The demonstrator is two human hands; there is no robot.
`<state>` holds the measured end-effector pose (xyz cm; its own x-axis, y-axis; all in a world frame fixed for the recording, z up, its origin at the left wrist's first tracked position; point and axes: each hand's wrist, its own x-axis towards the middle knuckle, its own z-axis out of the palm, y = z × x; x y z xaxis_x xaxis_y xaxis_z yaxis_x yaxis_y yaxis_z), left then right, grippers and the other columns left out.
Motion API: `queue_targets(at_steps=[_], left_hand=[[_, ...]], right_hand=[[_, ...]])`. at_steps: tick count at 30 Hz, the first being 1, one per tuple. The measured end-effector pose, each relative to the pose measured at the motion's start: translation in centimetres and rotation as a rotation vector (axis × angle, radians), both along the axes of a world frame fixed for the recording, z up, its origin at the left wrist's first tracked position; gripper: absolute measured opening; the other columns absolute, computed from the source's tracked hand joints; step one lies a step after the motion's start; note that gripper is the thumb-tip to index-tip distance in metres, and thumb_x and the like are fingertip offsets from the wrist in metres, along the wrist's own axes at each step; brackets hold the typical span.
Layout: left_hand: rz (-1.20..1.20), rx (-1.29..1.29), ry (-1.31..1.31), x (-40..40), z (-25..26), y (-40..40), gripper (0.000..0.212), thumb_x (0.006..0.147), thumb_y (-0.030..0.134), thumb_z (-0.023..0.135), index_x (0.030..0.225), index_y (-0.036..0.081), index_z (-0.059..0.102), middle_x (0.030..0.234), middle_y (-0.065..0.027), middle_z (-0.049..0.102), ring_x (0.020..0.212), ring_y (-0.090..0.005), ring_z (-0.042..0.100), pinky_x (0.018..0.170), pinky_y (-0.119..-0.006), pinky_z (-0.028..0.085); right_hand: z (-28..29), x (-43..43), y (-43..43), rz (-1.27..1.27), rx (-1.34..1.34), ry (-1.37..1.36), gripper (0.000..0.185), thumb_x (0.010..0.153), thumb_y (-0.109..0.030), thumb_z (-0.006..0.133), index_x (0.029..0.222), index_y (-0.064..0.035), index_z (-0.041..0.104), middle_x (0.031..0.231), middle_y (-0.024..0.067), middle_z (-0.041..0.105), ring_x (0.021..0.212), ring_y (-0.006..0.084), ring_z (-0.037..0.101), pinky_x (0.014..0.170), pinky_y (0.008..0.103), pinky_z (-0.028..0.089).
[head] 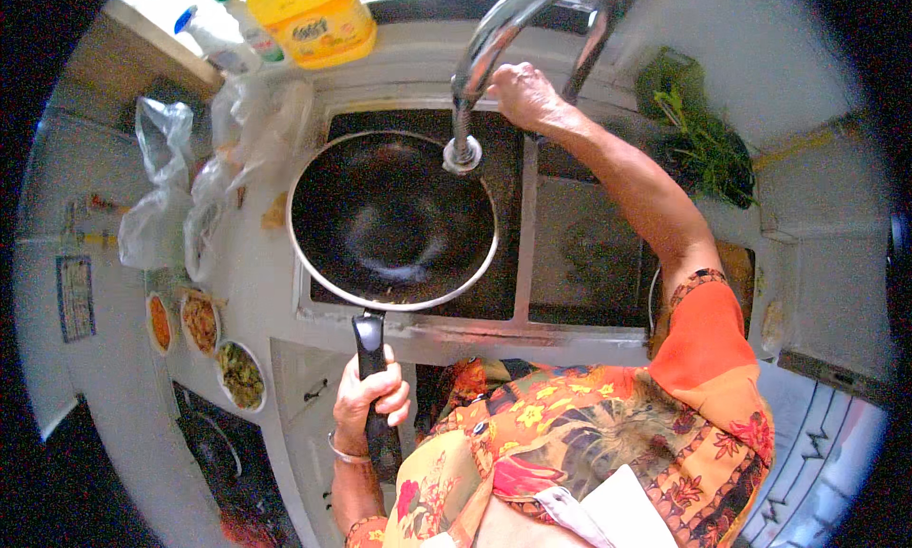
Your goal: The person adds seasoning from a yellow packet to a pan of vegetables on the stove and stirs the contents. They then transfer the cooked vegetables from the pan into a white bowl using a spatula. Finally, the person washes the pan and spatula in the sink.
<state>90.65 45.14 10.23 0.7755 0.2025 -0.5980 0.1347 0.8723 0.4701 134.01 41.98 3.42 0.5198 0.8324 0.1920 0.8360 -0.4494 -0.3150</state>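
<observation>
A black wok (392,220) with a pale rim is over the left basin of a double sink (526,249). My left hand (370,398) is closed around its black handle (370,348). The chrome faucet (484,56) arches above the sink, its spout end over the wok's upper right rim. No water stream can be made out. Behind the spout, my right hand (524,96) is at the faucet's base, fingers curled; what it touches there is hidden by the faucet.
Left on the counter are clear plastic bags (164,185) and several dishes of food, one with green pieces (241,375). A yellow jug (313,24) and bottles (217,39) stand at the back left. Leafy greens (712,149) lie at the right.
</observation>
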Motion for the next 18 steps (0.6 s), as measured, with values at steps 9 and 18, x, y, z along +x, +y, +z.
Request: queue_targets(at_steps=[9, 18], left_hand=[[-0.009, -0.075, -0.024, -0.2, -2.8, 0.2, 0.022, 0.078, 0.000, 0.055, 0.095, 0.004, 0.041, 0.060, -0.0011, 0.039, 0.042, -0.0073, 0.034, 0.036, -0.025, 0.034], [-0.031, -0.126, -0.114, 0.9, -3.9, 0.8, 0.021, 0.079, 0.001, 0.053, 0.096, 0.004, 0.042, 0.059, 0.0002, 0.037, 0.041, -0.0065, 0.033, 0.035, -0.024, 0.033]], right_hand=[[0.8, -2.2, 0.0, 0.053, -0.108, -0.070, 0.015, 0.070, -0.007, 0.055, 0.079, 0.0034, 0.059, 0.075, 0.0248, 0.061, 0.076, 0.0390, 0.061, 0.070, 0.0434, 0.051], [0.5, -2.0, 0.2, 0.011, -0.096, -0.065, 0.013, 0.068, -0.006, 0.053, 0.074, 0.0037, 0.060, 0.077, 0.0244, 0.061, 0.075, 0.0391, 0.062, 0.069, 0.0424, 0.052]])
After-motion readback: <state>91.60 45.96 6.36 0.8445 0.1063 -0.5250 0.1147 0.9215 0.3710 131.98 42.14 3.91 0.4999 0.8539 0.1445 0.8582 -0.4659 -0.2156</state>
